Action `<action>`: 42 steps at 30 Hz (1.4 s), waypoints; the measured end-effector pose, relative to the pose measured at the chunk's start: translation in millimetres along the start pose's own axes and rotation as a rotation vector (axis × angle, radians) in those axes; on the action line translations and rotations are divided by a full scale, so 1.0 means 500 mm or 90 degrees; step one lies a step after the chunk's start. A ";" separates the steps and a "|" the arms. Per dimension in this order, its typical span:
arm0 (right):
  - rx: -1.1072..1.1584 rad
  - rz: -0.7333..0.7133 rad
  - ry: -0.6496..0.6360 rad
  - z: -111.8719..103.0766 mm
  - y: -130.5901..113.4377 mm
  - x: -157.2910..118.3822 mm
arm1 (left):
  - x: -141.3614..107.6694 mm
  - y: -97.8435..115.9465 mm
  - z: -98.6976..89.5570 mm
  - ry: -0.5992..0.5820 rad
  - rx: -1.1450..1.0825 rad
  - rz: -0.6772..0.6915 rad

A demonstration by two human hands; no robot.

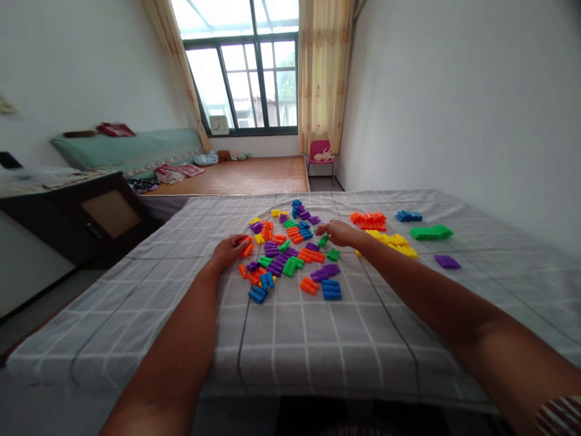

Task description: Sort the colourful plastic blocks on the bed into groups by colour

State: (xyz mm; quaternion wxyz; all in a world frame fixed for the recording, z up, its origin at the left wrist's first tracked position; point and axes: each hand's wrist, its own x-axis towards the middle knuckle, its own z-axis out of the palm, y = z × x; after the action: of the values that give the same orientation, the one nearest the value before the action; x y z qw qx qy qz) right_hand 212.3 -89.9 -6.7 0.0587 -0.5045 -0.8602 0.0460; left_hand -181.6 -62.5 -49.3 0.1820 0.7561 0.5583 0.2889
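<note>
A loose pile of small ribbed plastic blocks (282,261) in purple, orange, green, blue and yellow lies on the checked cloth. At the pile's left edge, my left hand (228,251) has its fingers curled around an orange block (247,247). On the other side, my right hand (339,233) reaches in from the right with its fingers bent down at a green block (323,241); the fingertips are small and partly hidden. A second green block (333,255) lies just below that hand. Nearer to me are an orange block (309,286) and a blue block (331,289).
Right of my right forearm, blocks are grouped by colour: orange row (368,220), yellow rows (394,243), blue row (408,215), green row (431,232) and a purple piece (447,261). A dark cabinet (100,218) stands left of the table (154,290).
</note>
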 end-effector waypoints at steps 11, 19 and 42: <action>-0.049 0.105 0.008 0.032 -0.002 -0.022 | -0.003 0.012 -0.004 0.008 0.030 0.007; 0.096 0.127 0.202 -0.072 0.114 -0.131 | 0.006 0.004 -0.012 -0.008 0.048 -0.013; -0.015 0.505 0.163 0.000 0.405 -0.434 | 0.014 0.003 -0.021 -0.016 0.100 -0.040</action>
State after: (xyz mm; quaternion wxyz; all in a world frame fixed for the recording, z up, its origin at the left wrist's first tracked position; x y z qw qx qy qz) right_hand 492.2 -180.9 -46.8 0.1371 -0.7992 -0.5852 -0.0082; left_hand -185.6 -56.8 -38.9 0.1377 0.7538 0.6003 0.2289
